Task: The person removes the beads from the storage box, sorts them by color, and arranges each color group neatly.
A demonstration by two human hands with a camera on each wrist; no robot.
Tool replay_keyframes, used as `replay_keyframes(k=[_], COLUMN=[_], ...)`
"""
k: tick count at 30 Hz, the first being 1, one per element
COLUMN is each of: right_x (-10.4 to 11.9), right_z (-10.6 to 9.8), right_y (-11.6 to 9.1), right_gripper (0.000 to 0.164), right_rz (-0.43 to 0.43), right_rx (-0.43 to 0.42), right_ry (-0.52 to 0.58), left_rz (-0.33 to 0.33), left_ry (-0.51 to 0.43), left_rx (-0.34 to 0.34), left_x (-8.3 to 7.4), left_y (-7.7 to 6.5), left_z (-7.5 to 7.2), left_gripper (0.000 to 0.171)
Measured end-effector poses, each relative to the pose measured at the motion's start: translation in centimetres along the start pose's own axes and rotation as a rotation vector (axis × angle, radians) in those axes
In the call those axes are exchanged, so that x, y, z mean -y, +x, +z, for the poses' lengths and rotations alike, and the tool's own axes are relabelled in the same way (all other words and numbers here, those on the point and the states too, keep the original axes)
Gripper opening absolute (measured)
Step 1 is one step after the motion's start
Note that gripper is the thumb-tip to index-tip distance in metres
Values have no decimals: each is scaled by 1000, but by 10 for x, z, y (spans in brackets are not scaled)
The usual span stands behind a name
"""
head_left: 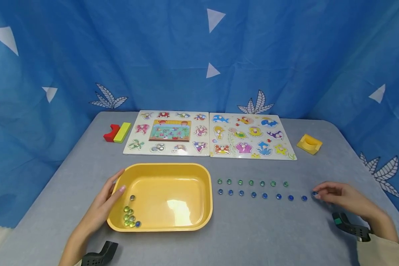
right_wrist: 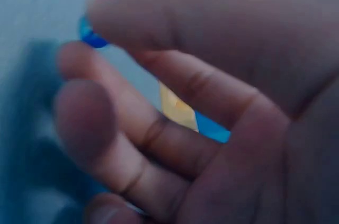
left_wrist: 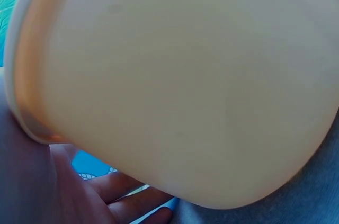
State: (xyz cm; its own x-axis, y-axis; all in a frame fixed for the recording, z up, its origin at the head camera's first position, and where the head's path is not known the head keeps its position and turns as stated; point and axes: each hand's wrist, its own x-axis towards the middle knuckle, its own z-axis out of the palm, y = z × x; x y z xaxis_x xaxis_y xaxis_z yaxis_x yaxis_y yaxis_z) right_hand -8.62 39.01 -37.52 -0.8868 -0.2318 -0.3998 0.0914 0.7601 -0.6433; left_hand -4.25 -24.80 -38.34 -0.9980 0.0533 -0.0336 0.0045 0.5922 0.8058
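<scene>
My left hand grips the left rim of a yellow plastic tray, thumb over the edge and fingers along the outside. The tray's pale outer surface fills most of the left wrist view. Several green-yellow glass beads and a dark blue one lie in its left end. At the right, my right hand pinches a blue glass bead between thumb and fingertip, low over the table. It is at the right end of a row of blue beads; a row of green beads runs behind.
Two sea-animal puzzle boards, the left one and the right one, lie side by side at the back. Left of them are a red block and a lime green block. A yellow block sits at the back right. Blue curtain hangs behind.
</scene>
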Motion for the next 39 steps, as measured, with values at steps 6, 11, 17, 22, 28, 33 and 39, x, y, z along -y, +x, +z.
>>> replay_keyframes(k=[6, 11, 17, 22, 28, 33, 39], right_x=[-7, -8, -6, -4, -2, 7, 37], right_z=[4, 6, 8, 9, 7, 2, 1], right_y=[-1, -2, -3, -4, -10, -15, -8], right_gripper=[37, 39, 38, 38, 42, 50, 48], right_rz=[-23, 24, 20, 32, 47, 85, -15], right_rx=[57, 62, 48, 36, 15, -69, -134], right_ry=[24, 13, 24, 14, -31, -90, -39], left_rz=[12, 16, 9, -1, -4, -11, -19], left_ry=[-6, -8, 2, -16, -12, -11, -11], left_rx=[-1, -2, -2, 3, 5, 5, 2], left_x=[0, 0, -1, -4, -3, -2, -4], left_y=[0, 0, 0, 0, 0, 1, 1], left_z=[0, 0, 0, -1, -1, -1, -1], left_gripper=[51, 52, 52, 52, 52, 52, 52])
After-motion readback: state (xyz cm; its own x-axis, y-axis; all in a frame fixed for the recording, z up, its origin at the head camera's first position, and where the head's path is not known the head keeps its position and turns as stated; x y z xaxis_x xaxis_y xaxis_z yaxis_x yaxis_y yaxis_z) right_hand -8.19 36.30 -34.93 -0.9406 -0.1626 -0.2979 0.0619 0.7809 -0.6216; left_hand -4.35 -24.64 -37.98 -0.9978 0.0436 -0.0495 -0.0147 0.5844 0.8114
